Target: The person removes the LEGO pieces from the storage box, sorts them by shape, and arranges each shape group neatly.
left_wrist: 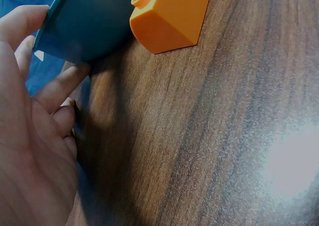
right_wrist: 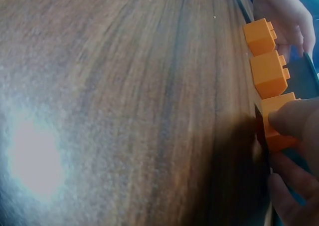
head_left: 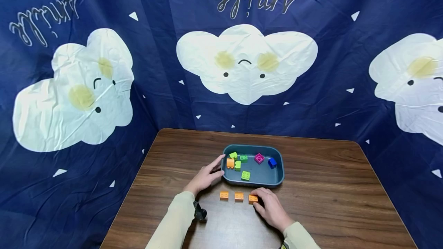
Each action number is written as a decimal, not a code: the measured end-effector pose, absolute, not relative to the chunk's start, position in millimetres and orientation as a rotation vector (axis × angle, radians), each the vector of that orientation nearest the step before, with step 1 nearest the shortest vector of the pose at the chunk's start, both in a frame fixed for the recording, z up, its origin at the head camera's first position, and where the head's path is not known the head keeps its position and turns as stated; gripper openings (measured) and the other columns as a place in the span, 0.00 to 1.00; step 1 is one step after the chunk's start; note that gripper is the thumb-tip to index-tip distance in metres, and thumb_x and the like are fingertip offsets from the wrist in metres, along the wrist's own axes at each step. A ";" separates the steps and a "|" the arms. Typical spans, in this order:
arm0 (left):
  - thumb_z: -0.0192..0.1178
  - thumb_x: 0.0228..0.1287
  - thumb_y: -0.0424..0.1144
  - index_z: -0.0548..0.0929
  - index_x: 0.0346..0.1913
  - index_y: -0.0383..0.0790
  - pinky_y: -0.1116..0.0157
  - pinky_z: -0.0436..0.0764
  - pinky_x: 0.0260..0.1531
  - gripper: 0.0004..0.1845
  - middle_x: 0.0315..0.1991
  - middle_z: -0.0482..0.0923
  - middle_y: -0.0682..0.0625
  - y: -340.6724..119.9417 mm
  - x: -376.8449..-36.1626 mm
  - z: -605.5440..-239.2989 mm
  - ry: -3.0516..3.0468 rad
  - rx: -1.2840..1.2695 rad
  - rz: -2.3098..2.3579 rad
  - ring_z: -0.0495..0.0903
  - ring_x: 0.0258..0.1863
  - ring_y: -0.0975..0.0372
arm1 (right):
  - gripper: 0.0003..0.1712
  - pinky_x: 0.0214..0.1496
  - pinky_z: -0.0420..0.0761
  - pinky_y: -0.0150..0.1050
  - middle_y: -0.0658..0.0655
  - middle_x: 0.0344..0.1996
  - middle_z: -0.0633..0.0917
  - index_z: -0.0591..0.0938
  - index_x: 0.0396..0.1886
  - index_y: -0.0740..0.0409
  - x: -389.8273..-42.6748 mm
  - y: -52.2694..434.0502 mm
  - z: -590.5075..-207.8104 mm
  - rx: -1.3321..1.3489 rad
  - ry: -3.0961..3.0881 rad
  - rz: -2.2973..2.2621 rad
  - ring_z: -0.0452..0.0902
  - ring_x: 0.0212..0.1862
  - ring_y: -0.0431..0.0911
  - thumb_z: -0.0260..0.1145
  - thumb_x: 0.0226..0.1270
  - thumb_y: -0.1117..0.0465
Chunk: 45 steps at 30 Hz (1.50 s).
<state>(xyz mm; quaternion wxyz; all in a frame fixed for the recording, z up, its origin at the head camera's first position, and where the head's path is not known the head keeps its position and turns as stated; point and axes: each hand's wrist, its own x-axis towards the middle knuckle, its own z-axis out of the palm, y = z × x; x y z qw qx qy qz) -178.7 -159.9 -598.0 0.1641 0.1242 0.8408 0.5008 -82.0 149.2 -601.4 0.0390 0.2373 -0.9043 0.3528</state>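
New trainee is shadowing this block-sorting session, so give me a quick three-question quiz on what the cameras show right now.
1. True or false: three orange blocks lie in a row on the table in front of the tray.
2. Which hand touches the right-end orange block: A) left, B) right?
3. What does the left hand rest against?

Key:
1. True: three in a row on the table.
2. B: the right hand has its fingers on it.
3. The left rim of the blue tray, which holds green, orange, magenta and blue blocks.
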 end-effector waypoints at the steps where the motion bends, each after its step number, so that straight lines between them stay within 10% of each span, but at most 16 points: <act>1: 0.59 0.80 0.52 0.57 0.81 0.79 0.41 0.70 0.71 0.35 0.76 0.70 0.44 -159.9 -178.9 -598.3 2.398 0.360 1.430 0.70 0.75 0.52 | 0.17 0.53 0.83 0.46 0.45 0.44 0.87 0.87 0.47 0.52 -82.1 149.2 -601.9 0.727 -2.762 1.078 0.81 0.49 0.42 0.77 0.61 0.70; 45: 0.58 0.80 0.52 0.57 0.79 0.84 0.43 0.73 0.66 0.35 0.75 0.72 0.45 -159.4 -179.4 -598.0 2.408 0.347 1.403 0.71 0.75 0.53 | 0.23 0.51 0.82 0.45 0.44 0.43 0.86 0.86 0.46 0.51 -83.2 148.3 -611.8 0.697 -2.694 1.012 0.80 0.48 0.41 0.83 0.52 0.70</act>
